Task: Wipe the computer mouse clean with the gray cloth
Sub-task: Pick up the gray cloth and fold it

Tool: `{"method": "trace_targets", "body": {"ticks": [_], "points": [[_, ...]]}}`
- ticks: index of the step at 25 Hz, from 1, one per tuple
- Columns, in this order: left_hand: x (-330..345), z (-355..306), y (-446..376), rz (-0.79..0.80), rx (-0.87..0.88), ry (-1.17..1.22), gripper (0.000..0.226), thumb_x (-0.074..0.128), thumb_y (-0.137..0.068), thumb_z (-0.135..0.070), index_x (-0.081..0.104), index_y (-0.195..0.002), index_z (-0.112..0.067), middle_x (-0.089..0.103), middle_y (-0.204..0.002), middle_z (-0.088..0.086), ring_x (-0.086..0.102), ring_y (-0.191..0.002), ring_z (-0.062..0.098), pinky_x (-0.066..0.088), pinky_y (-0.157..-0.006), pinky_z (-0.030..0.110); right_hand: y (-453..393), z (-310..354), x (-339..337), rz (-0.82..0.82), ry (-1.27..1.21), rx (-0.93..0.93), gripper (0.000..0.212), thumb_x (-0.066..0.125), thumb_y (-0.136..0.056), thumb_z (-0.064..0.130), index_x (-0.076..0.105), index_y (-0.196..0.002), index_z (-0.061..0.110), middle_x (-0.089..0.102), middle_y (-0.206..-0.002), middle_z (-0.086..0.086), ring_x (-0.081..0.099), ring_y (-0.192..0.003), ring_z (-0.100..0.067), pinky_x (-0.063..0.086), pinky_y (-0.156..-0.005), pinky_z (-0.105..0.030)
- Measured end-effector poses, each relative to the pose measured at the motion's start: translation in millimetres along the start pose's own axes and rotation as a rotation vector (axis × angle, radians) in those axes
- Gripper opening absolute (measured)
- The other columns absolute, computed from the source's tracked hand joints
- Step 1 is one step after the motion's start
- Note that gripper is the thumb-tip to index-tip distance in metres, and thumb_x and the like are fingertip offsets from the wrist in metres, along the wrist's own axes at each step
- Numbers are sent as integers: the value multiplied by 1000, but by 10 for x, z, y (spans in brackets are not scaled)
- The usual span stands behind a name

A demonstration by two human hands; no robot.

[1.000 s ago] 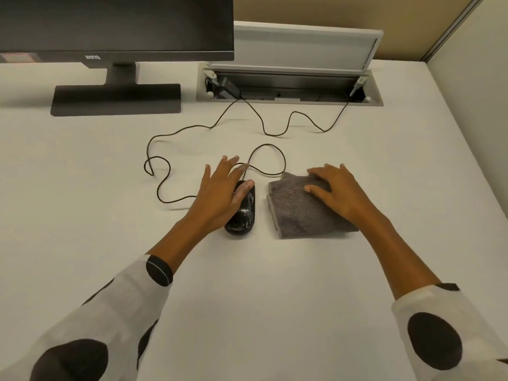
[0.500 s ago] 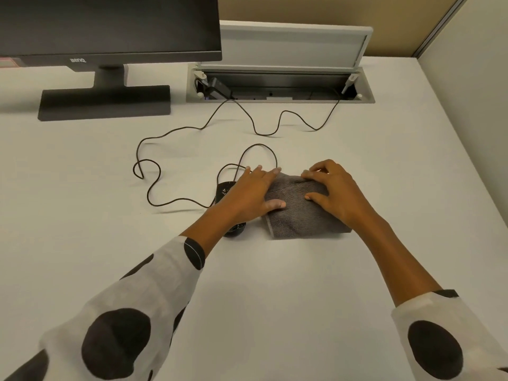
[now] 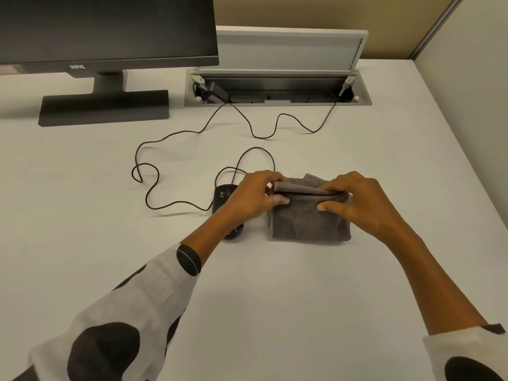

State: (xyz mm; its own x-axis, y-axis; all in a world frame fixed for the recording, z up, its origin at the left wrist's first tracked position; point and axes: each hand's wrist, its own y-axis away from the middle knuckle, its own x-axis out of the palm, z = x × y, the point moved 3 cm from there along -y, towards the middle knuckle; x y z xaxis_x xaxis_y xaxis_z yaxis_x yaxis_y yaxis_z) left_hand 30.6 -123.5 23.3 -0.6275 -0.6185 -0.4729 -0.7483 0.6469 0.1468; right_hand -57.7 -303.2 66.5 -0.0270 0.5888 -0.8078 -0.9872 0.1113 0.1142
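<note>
Currently, both hands are pinched on the far edge of the gray cloth (image 3: 308, 218), which lies folded flat on the white desk (image 3: 82, 243). The left hand (image 3: 255, 198) clamps the cloth's far-left corner between thumb and fingers; the right hand (image 3: 360, 204) clamps the far-right part of the same edge, thumb on top, and that edge is raised slightly off the layers below. The computer mouse (image 3: 225, 196) sits just to the left of the cloth, apart from it, largely hidden under the left wrist. Its long axis runs roughly away from the person, parallel to the cloth's left side, with pale specks visible on its dark shell. Its cable (image 3: 176, 138) loops away from the cloth toward the open cable tray (image 3: 277, 92) at the back of the desk. The left hand is the nearer of the two to the mouse, so the cloth must travel leftward from its present place to reach it. Compared with one second earlier, the left hand has come off the mouse and crossed to the cloth, and the right hand has changed from lying flat on the cloth to gripping its edge; wiping has not yet begun
</note>
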Motion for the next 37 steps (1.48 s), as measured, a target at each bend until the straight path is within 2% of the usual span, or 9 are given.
{"method": "trace_targets", "body": {"ticks": [8, 14, 17, 20, 23, 28, 32, 34, 37], "points": [[173, 59, -330, -126, -257, 206, 41, 69, -81, -16, 57, -119, -11, 62, -102, 8, 60, -91, 20, 49, -83, 31, -258, -387, 42, -213, -144, 308, 24, 79, -69, 25, 70, -89, 16, 62, -107, -8, 56, -94, -16, 41, -79, -27], [143, 100, -441, 0, -203, 108, 73, 78, -71, -14, 41, -134, -20, 52, -128, 6, 55, -95, 18, 45, -80, 25, -365, -396, 18, 84, -228, 430, 55, 85, -60, 23, 65, -111, 19, 65, -98, -6, 59, -92, -20, 47, -79, -31], [96, 39, -418, 174, -76, -11, 92, 80, -68, -14, 29, -142, -29, 43, -141, 3, 50, -116, 22, 40, -88, 24, -347, -238, 22, 208, -200, 319, 34, 81, -65, 19, 71, -98, 14, 70, -98, -8, 62, -94, -24, 51, -87, -43], [76, -84, -294, 304, 9, -120, 87, 83, -63, -20, 38, -138, -29, 52, -134, 1, 48, -120, 17, 40, -95, 25, -219, -93, -8, 275, -178, 146, 17, 77, -69, 19, 69, -79, 30, 68, -88, 3, 61, -87, -17, 51, -75, -33], [127, -181, -53, 413, 66, -199, 66, 85, -60, -25, 58, -120, -24, 64, -105, -8, 56, -95, 10, 46, -81, 23, 21, -42, -26, 421, -194, 82, 15, 79, -67, 22, 72, -77, 32, 71, -80, 10, 64, -78, -9, 51, -64, -21], [283, -204, 290, 550, 67, -210, 40, 78, -67, -44, 67, -92, -15, 69, -87, 10, 61, -79, 25, 47, -65, 38, 298, -73, 4, 522, -232, 40, 24, 76, -71, 12, 74, -84, 32, 75, -84, 11, 68, -80, -6, 55, -75, -24], [261, -164, 279, 242, -167, 142, 52, 42, -88, -56, 67, -102, -13, 70, -99, 4, 67, -87, 20, 56, -77, 35, 373, -123, -17, 537, -288, 32, 31, 76, -69, 6, 76, -86, 32, 76, -96, 9, 68, -96, -7, 55, -84, -24], [272, -77, 250, 184, -209, 182, 59, 33, -90, -60, 68, -100, -14, 71, -97, 0, 66, -87, 13, 56, -75, 30, 400, -116, 15, 489, -300, 14, 29, 76, -71, 11, 75, -89, 34, 75, -93, 12, 67, -91, -6, 54, -79, -19], [316, 4, 299, 259, -279, 239, 84, 20, -77, -79, 66, -84, -9, 67, -82, 10, 59, -77, 13, 43, -76, 23, 292, -216, -41, 176, -394, 81, 22, 74, -74, 22, 72, -89, 38, 73, -89, 16, 65, -89, -4, 51, -72, -13]]}}
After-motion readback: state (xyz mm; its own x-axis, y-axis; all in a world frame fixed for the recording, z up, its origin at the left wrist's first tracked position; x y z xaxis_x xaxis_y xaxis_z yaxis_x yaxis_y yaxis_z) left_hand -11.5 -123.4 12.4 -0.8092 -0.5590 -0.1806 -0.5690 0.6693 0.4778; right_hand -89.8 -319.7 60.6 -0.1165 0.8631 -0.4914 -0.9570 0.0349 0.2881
